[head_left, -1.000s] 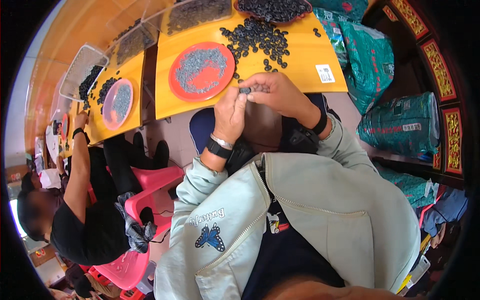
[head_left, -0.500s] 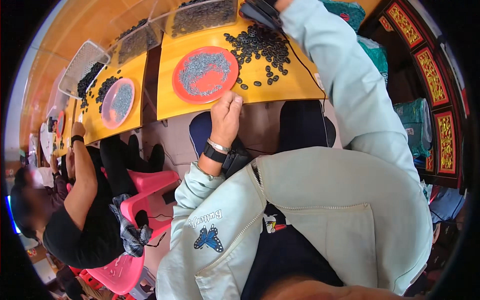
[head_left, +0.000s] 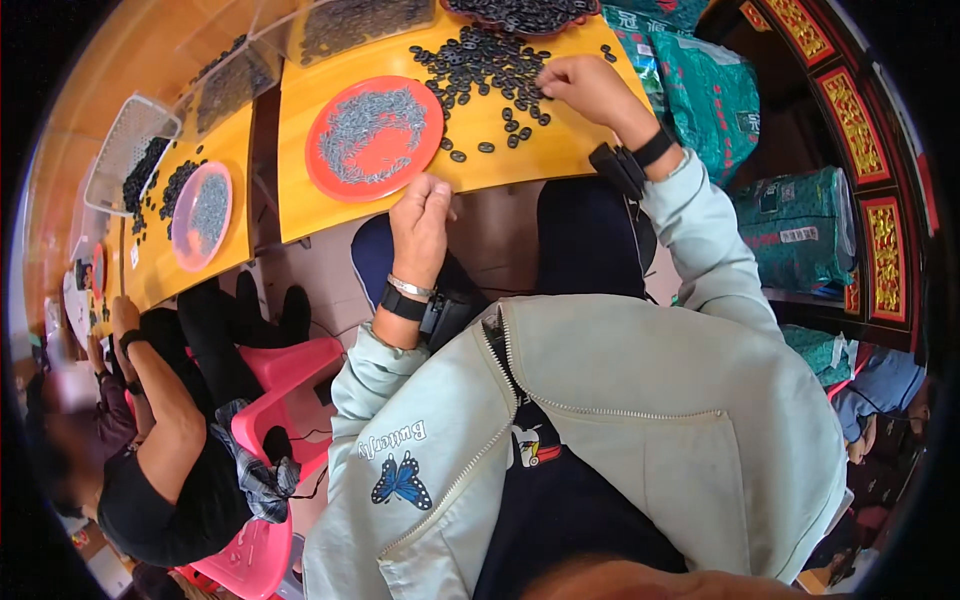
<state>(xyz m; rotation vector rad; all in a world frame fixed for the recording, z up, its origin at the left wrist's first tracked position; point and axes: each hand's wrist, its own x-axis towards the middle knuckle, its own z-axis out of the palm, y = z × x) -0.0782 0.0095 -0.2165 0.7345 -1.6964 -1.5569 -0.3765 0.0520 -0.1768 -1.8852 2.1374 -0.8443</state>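
My left hand (head_left: 420, 222) is closed, thumb against curled fingers, just in front of the table's near edge. What it holds, if anything, is hidden. Beside it lies a round red plate (head_left: 322, 150) heaped with small silvery metal pieces (head_left: 365, 125). My right hand (head_left: 592, 90) rests by the right side of a loose spread of small black oval pieces (head_left: 490, 70). Its fingertips are pinched together at the pieces, and I cannot see what is between them. Past the spread, a dark red basket (head_left: 570, 26) holds more black ovals.
Clear plastic bins (head_left: 290, 45) line the table's far side. Green printed sacks (head_left: 705, 105) stand close on the right. At left, a person (head_left: 160, 480) sits on a pink chair (head_left: 262, 550) by a pink plate (head_left: 228, 215) and a white basket (head_left: 100, 190).
My right hand has come back from the far edge of the table to the black pieces. My left hand stays closed by the red plate. The whole view has shifted slightly.
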